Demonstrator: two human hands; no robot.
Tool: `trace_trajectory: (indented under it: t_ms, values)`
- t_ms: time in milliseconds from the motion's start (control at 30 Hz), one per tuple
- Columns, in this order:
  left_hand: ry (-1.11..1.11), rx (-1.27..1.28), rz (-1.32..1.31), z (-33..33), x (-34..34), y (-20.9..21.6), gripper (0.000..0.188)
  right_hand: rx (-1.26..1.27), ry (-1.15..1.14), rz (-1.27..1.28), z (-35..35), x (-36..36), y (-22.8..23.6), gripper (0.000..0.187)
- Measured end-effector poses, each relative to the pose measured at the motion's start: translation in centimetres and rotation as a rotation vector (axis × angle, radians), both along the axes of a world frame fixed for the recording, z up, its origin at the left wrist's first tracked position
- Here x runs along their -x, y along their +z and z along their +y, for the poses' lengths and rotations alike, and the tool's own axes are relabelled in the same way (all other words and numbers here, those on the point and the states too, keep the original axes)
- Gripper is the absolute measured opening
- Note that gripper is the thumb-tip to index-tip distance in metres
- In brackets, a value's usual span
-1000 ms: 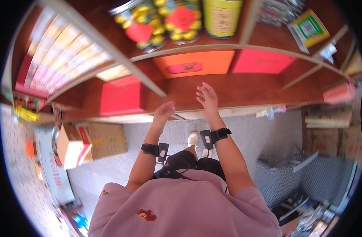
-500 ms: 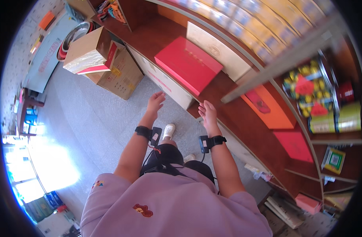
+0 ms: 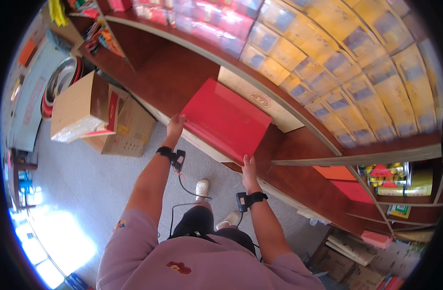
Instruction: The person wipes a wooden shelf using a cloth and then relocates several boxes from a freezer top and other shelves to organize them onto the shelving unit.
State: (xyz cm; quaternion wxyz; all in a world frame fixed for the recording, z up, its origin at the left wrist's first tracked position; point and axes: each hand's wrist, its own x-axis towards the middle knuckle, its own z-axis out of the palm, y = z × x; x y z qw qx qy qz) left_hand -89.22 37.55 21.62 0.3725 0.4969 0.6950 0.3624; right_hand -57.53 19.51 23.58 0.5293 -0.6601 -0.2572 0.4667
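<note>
A flat red gift box lies on the brown shelf, close to its front edge. At its near left corner, my left hand grips the side, thumb at the top edge and the other fingers partly hidden. My right hand holds the near right corner, thumb up against the box; its fingertips are partly out of sight. Behind the red box leans a cream-coloured flat box with a round emblem. Each of my wrists wears a black strap with a small device and a cable.
Opened cardboard cartons stand on the grey floor to the left, near metal basins. Above the shelf are rows of yellow packages. A wooden divider crosses at right, with orange and red boxes beyond it.
Both hands have moved forward, from apart in front of the shelf onto the red box's near corners. My view has shifted closer to the shelf, showing more yellow packages.
</note>
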Motion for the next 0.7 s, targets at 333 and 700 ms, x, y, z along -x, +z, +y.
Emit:
trace_trajectory:
  t_ms: [333, 700]
  values:
    - [0.238, -0.049, -0.612, -2.4, 1.7, 9.4, 0.02, 0.105, -0.262, 0.273, 1.0, 0.6, 12.1, 0.042]
    - [0.226, -0.229, -0.659, -19.8, 8.9, 17.6, 0.01, -0.016, -0.052, 0.367, -16.8, 3.7, 16.4, 0.074]
